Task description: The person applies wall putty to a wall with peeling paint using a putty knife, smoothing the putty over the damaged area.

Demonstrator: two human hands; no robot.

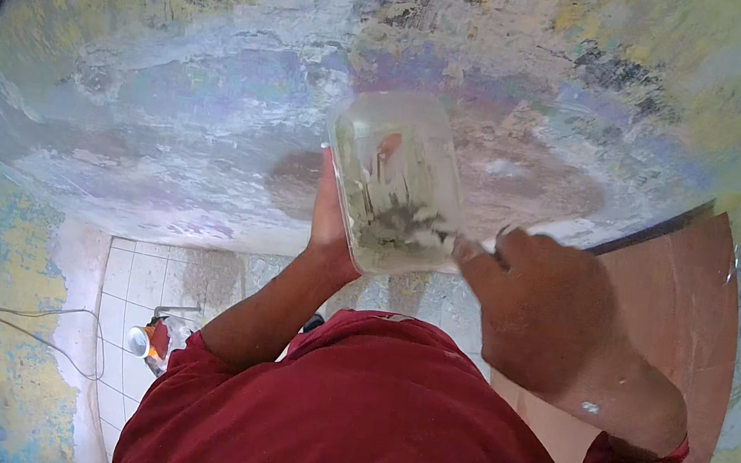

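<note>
My left hand [328,211] supports a clear, rounded rectangular plastic container [387,111] from its left side and below, with most of the fingers hidden behind it. The container is tilted, so its inside shows. Greyish-white paste [389,234] is smeared in it, thickest toward the near end, and a reddish-orange spot shows through the middle. My right hand [546,299] is closed around a small tool, apparently a putty knife [434,237], whose paste-covered end is over the container's near right part. Motion blur and my fingers hide most of the tool.
Ahead stands a patchy wall [208,105] with white smears, damp brown areas and flaking yellow and blue paint. A brown wooden panel [678,303] is at the right. Lower left are white floor tiles [132,279], a white-and-orange container [142,341] and a loose cable [27,313].
</note>
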